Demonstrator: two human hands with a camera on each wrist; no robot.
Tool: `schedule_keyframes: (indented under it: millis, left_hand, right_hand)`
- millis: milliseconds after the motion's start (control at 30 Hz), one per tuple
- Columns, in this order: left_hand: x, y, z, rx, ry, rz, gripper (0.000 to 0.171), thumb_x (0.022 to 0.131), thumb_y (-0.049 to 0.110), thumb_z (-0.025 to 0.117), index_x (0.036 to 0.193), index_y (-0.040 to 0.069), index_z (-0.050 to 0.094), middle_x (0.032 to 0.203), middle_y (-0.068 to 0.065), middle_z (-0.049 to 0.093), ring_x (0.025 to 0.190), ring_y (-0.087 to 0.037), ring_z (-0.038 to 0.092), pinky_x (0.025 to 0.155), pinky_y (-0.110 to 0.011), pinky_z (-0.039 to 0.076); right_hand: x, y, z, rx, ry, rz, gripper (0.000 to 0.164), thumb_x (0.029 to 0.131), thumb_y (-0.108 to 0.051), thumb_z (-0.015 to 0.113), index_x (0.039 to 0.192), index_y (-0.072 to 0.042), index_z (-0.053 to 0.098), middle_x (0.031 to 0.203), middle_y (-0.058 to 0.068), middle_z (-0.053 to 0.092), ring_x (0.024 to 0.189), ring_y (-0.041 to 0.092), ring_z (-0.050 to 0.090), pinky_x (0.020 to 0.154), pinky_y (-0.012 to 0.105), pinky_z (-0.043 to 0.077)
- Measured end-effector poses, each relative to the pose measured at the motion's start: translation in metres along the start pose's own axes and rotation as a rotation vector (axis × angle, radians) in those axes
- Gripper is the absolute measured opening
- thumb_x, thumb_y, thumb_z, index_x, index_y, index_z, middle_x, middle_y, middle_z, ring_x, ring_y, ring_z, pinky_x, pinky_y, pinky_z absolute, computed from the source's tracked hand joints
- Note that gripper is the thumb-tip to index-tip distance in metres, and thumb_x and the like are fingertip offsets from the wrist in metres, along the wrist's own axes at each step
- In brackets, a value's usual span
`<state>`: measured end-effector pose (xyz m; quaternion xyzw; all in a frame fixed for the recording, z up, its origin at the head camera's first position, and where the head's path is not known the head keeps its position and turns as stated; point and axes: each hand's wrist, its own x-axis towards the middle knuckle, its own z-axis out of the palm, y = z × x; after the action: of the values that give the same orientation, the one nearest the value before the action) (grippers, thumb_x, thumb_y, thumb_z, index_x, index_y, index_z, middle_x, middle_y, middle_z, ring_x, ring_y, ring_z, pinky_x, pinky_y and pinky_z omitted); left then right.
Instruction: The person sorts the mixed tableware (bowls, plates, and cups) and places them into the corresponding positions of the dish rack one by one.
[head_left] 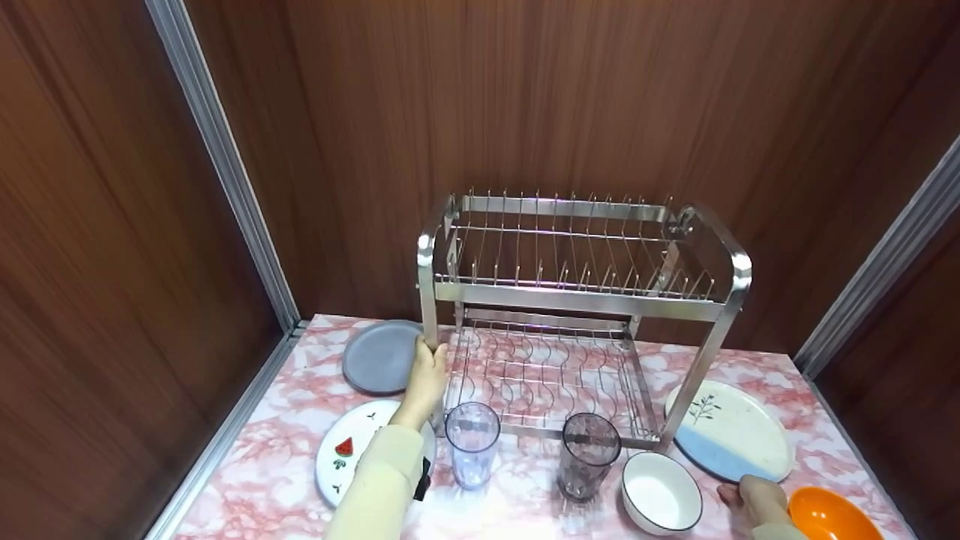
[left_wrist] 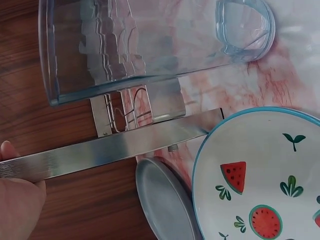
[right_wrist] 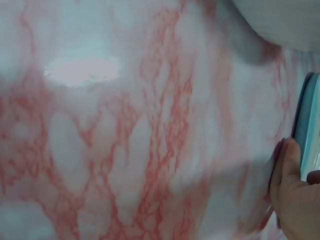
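My left hand (head_left: pixel 426 379) grips the left front leg of a two-tier metal dish rack (head_left: pixel 577 300); the left wrist view shows fingers (left_wrist: pixel 7 150) around the flat metal post. At the right, my right hand (head_left: pixel 756 501) is at the near rim of a cream-and-blue plate (head_left: pixel 739 431) with a leaf drawing, and seems to pinch that rim between thumb and fingers. In the right wrist view most of this plate (right_wrist: pixel 306 120) is cut off. Both tiers of the rack hold no dishes.
Left of the rack lie a grey plate (head_left: pixel 379 360) and a white watermelon plate (head_left: pixel 341 469), partly under my left forearm. In front stand a clear glass (head_left: pixel 472 446), a dark glass (head_left: pixel 589 457) and a white bowl (head_left: pixel 660 495). An orange bowl (head_left: pixel 832 517) is at the right.
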<state>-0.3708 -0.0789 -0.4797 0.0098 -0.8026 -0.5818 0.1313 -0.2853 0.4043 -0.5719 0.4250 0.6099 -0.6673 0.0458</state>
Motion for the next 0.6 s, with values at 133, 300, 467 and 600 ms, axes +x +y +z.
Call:
schedule_keyframes:
  millis: [133,300,467,600]
  left_hand:
    - [-0.001,0.0,-0.001,-0.002,0.002,0.007,0.037,0.093,0.022,0.038,0.124,0.003,0.028,0.111,-0.023,0.05,0.111,-0.034,0.047,0.099,-0.046,0.034]
    - [-0.001,-0.002,-0.002,-0.003,-0.004,0.023,0.034,0.093,0.021,0.038,0.121,0.004,0.029,0.106,-0.021,0.051,0.104,-0.032,0.049,0.095,-0.046,0.037]
    - [-0.002,0.0,0.0,-0.003,-0.02,0.023,0.037,0.093,0.021,0.037,0.124,0.003,0.027,0.104,-0.019,0.051,0.102,-0.03,0.05,0.094,-0.044,0.038]
    - [-0.002,0.0,0.001,0.0,-0.04,0.018,0.039,0.094,0.022,0.036,0.126,0.004,0.025,0.103,-0.019,0.051,0.099,-0.029,0.051,0.092,-0.043,0.04]
  right_hand:
    - [0.04,0.01,-0.003,0.161,0.008,0.038,0.058,0.078,0.016,0.022,0.134,0.012,0.01,0.044,0.015,0.056,0.047,0.024,0.062,0.059,0.036,0.054]
    - [0.032,0.008,0.003,0.204,0.12,0.078,0.058,0.086,0.009,0.019,0.139,-0.001,0.001,0.04,0.014,0.052,0.042,0.024,0.059,0.06,0.037,0.054]
    - [0.022,0.006,0.002,0.223,0.144,0.088,0.056,0.088,0.004,0.026,0.139,0.001,0.003,0.038,0.015,0.05,0.045,0.029,0.06,0.06,0.039,0.054]
    - [0.018,0.003,0.002,0.254,0.154,0.097,0.056,0.087,0.008,0.021,0.139,0.001,0.001,0.037,0.018,0.049,0.043,0.031,0.059,0.059,0.041,0.053]
